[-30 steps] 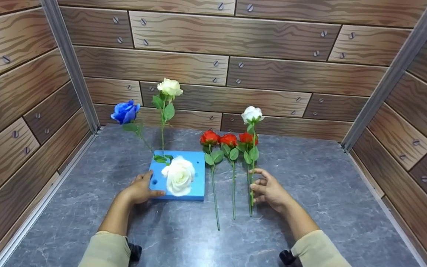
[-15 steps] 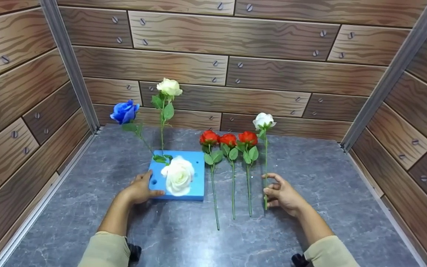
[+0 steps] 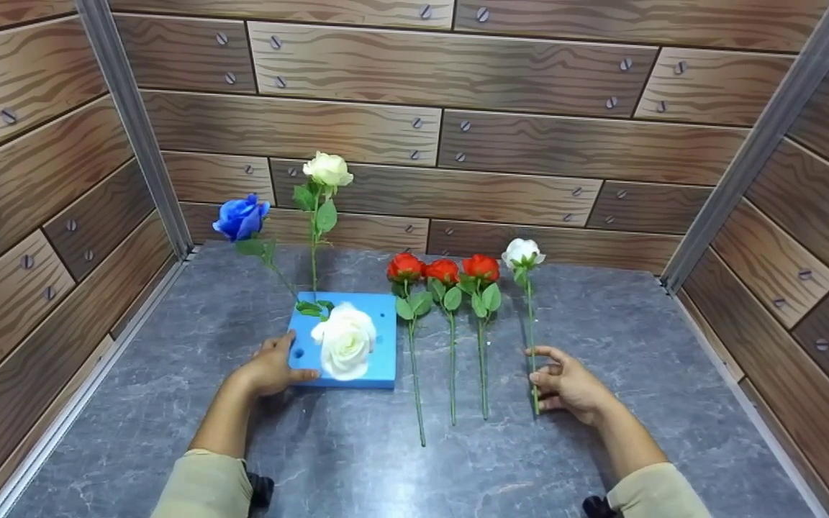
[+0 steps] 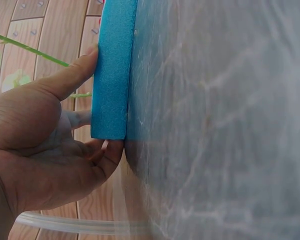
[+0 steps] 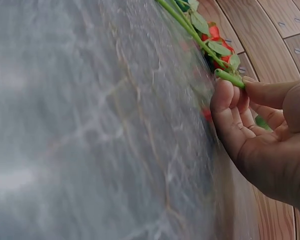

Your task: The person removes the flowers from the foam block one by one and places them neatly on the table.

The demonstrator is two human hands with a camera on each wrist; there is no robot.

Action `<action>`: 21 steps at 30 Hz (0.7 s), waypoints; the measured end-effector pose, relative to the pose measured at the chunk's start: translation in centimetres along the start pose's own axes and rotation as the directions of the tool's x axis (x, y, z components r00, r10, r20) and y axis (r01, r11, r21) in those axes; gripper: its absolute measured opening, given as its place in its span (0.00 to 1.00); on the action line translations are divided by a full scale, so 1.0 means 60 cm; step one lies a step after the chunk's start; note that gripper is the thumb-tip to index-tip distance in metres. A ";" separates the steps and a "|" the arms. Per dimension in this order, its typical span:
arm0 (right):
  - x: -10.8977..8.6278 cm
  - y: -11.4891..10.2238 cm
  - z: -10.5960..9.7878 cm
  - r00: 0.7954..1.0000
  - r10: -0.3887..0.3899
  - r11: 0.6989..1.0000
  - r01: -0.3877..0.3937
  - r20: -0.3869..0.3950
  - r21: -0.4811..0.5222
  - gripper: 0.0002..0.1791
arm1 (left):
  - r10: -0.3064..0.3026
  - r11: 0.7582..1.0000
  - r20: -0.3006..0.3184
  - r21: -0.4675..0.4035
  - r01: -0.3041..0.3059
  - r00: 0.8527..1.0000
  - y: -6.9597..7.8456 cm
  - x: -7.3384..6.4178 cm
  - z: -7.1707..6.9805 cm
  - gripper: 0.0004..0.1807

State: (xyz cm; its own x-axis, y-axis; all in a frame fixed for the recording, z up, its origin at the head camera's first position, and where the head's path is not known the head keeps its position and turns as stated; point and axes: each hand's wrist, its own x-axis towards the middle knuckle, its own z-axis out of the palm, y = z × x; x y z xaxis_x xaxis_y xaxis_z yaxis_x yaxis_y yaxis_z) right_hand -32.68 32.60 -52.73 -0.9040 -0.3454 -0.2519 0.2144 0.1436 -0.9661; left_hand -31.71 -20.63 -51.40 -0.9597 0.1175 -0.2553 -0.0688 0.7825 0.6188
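Observation:
My left hand [image 3: 267, 368] grips the near left corner of a blue foam block [image 3: 384, 363]. Its thumb lies along the block's top edge and the fingers bend round the side, as the left wrist view shows. Rising from the block are a blue rose [image 3: 242, 218], a cream rose [image 3: 328, 170] and a large white rose [image 3: 347, 342] that leans toward the camera. My right hand [image 3: 569, 388] pinches the lower stem of another white rose [image 3: 522, 254], whose cut stem end [image 5: 230, 78] shows between thumb and fingers in the right wrist view. This rose is held low, right of the red roses.
Three red roses lie side by side between the block and my right hand: the left one [image 3: 406, 267], the middle one [image 3: 442, 272] and the right one [image 3: 481, 268]. Small holes dot the block's top. Wood-patterned walls [image 3: 357, 129] enclose the grey marbled table [image 3: 357, 460].
My right hand has moved right with the white rose, away from the right red rose, and the bloom has come lower. The left hand and the block stay put.

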 end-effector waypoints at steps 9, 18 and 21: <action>-0.006 -0.001 -0.004 0.999 0.042 0.996 -0.043 -0.017 -0.084 0.34 | -0.002 1.000 0.006 -0.002 0.002 1.000 0.000 -0.001 -0.002 0.63; -0.007 -0.008 -0.003 0.995 0.077 0.985 -0.086 -0.064 -0.153 0.36 | -0.007 1.000 0.006 0.004 0.007 1.000 0.000 -0.001 -0.001 0.61; -0.006 -0.009 -0.002 0.993 0.079 0.981 -0.093 -0.084 -0.173 0.37 | -0.004 1.000 0.007 0.001 0.004 1.000 0.000 -0.001 -0.002 0.60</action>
State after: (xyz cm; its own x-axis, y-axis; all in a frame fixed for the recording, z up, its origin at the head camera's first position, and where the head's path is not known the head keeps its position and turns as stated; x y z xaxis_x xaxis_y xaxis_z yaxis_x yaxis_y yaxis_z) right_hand -32.53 32.79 -52.09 -0.9122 -0.2537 -0.3218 0.2300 0.3330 -0.9145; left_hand -31.67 -20.69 -51.29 -0.9574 0.1186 -0.2633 -0.0725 0.7839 0.6166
